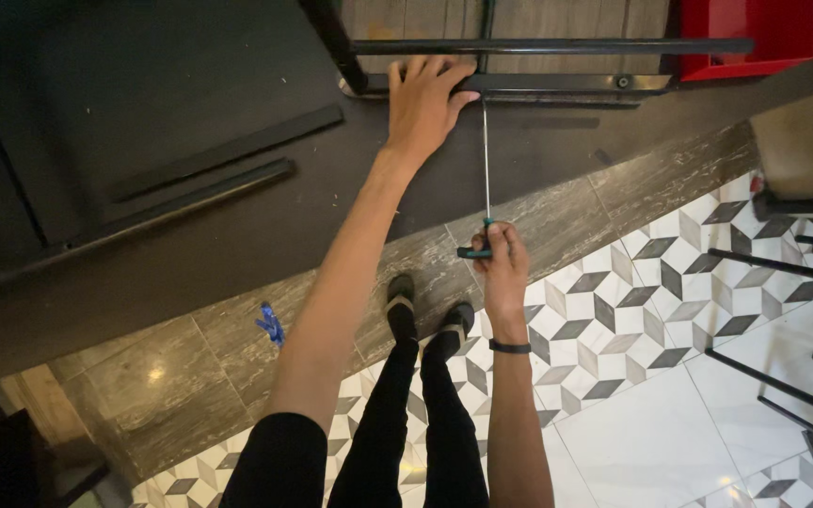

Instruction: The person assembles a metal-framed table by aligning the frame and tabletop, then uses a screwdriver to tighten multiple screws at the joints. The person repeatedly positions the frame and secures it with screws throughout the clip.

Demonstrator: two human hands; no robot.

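The long T-handle driver (486, 179) stands with its thin steel shaft running straight up the view from the right hand (503, 268) to the underside of the black metal frame (557, 83). Its tip meets the frame just beside the left thumb, though the joint is too small and dark to tell whether it sits in a screw head. The right hand is clenched around the driver's dark, teal-marked cross handle, fingers wrapped over it, and a black band (510, 347) circles that wrist. The left hand (422, 99) lies flat and spread on the frame's lower bar, palm down and fingers pointing away from the body; it presses on the bar and grips nothing. Wooden boards (557, 19) show behind the frame's upper rail, and a red box (764, 33) sits at the frame's right end. The frame rests on a dark mat (143, 113) that also bears two loose black strips (218, 165). Below, the person's black-clad legs and dark shoes (425, 315) stand on grey stone tiles, next to patterned cube tiles (613, 320). A small blue scrap (271, 325) lies on the stone, left of the shoes. Black rods of other furniture (783, 282) cross the right edge.
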